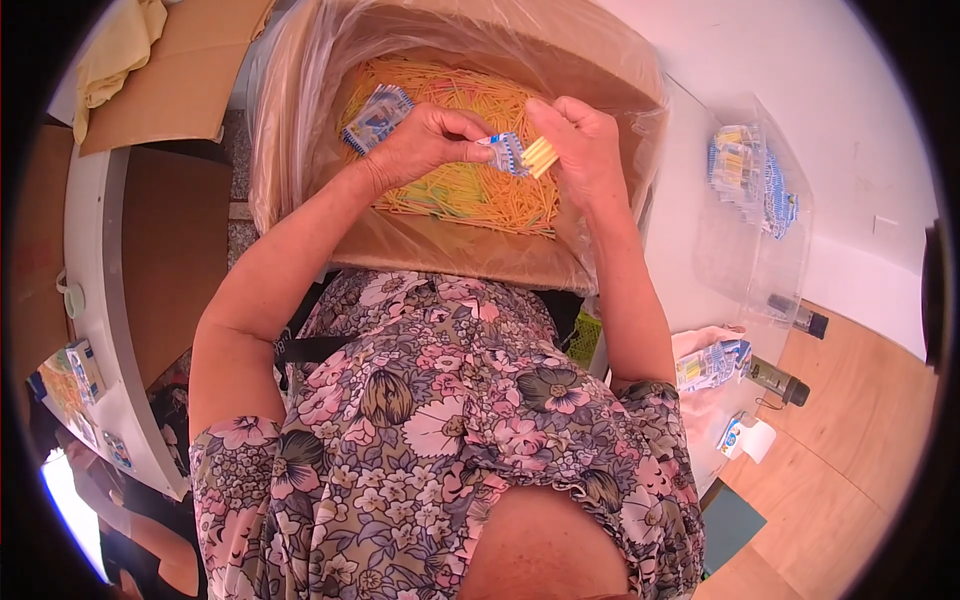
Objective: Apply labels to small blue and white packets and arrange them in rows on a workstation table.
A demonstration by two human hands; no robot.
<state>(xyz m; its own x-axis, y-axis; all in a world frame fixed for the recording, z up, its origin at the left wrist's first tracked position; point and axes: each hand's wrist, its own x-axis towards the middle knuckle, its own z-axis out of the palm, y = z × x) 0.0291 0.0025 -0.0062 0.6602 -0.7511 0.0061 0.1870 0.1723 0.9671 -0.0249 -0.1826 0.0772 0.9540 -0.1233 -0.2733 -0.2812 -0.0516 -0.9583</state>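
Above a large cardboard box (pixel 450 258) lined with clear plastic, my left hand (pixel 425 148) pinches a small blue-and-white plastic packet (pixel 505 153) between thumb and fingers. My right hand (pixel 588 150) is closed on a few short yellow sticks (pixel 540 158), whose ends are at the packet's right end. Whether they are partly inside it I cannot tell. Beneath both hands lies a thick layer of thin loose sticks (pixel 490 205), mostly yellow and orange with some greenish ones. Several flat blue-and-white packets (pixel 378 118) rest on them, left of my left hand.
At the right stands a clear plastic bin (pixel 745 275) with blue-and-white packets (pixel 738 165) in it. Below it are a larger packet (pixel 715 366), a pink cloth (pixel 690 400) and a dark-capped bottle (pixel 780 383). Cardboard (pixel 190 80) and a white table (pixel 100 250) flank the left.
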